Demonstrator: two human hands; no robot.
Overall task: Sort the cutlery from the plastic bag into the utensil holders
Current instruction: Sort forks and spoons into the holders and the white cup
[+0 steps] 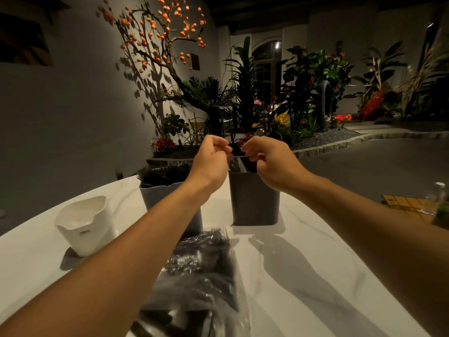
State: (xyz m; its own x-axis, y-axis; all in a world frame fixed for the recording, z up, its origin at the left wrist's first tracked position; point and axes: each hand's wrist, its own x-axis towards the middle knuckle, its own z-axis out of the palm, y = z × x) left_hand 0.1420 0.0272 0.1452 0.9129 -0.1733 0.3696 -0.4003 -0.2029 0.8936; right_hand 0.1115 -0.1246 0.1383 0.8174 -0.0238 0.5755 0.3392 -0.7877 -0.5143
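Above the dark holder [254, 198], you are pinching a slim dark piece of cutlery [235, 152] from both ends, left hand [211, 158] and right hand [266, 158] curled tight on it. You are holding it level, long axis running side to side; probably so it can be tipped into that holder. Left of it the grey holder [170, 190] is already holding pieces, farther left a white holder [85, 224]; the plastic bag [199, 283] is lying in front.
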